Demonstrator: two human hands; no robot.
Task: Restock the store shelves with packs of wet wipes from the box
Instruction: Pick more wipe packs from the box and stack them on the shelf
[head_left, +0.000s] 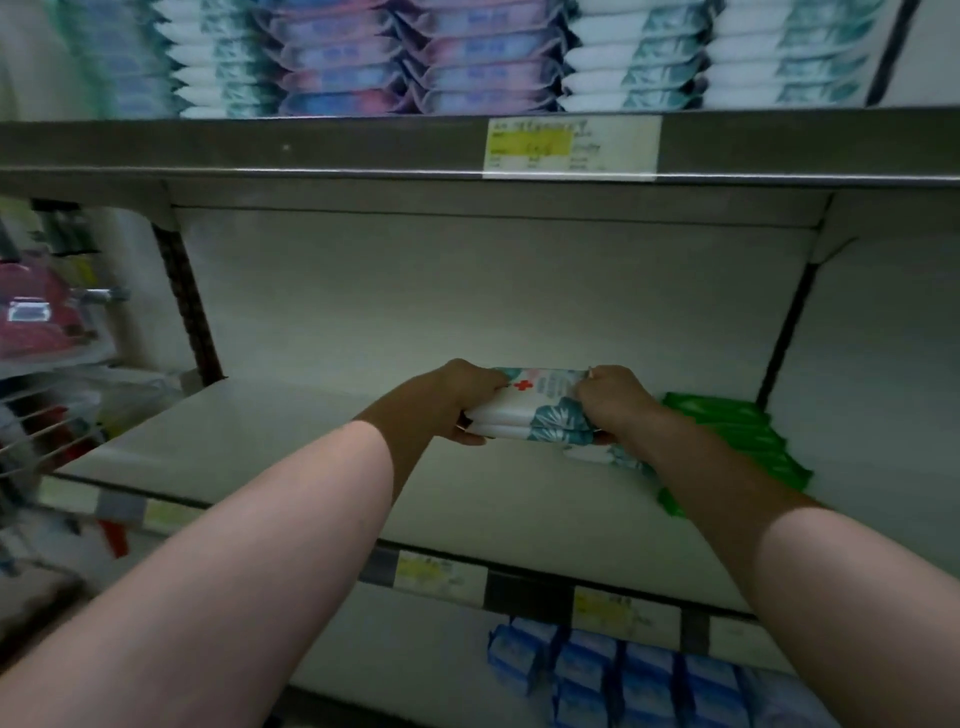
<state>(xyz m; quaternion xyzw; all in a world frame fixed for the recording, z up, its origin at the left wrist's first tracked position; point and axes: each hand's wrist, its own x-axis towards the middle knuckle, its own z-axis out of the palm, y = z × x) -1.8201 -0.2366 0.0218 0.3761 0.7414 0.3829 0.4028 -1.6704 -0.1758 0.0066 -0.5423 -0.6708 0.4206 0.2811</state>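
- A stack of wet-wipe packs (524, 410) was found over the middle shelf (311, 441), toward its right end; contact with the shelf could not be determined.
- The stack's left end was gripped by the left hand (457, 402) and its right end by the right hand (615, 402), with the fingers curled round the packs.
- Green packs (737, 431) were noted just beside the stack, at the shelf's right edge.

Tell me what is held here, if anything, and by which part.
A stack of white, teal-leaf-printed wet-wipe packs: the left hand grips its left end, the right hand its right end.
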